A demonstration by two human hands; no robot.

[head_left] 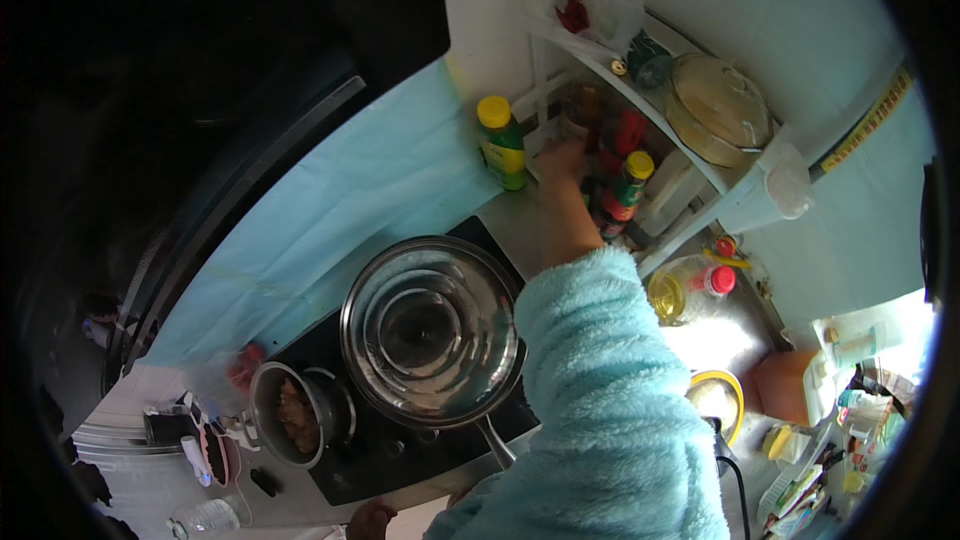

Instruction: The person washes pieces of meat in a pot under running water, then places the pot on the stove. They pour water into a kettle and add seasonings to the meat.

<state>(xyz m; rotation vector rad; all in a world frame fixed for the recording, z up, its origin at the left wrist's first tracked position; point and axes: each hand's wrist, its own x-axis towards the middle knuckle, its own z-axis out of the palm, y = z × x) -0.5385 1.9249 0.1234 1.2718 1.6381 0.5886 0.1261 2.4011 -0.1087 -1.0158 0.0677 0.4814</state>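
With the fleece sleeve pushed to the wrist, my right hand reaches into the lower level of a white shelf rack, beside a brown jar; its fingertips are blurred and partly hidden. Sauce bottles stand close to its right, and a green bottle with a yellow cap to its left. My left hand is low at the counter's front edge, its fingers partly cut off by the frame. A large steel pan with a shiny domed lid sits on the black cooktop.
A pot with brown food stands left of the pan, whose handle points frontward. An oil bottle, an orange-brown container and a yellow-rimmed bowl are right of my arm. A dark range hood overhangs at upper left.
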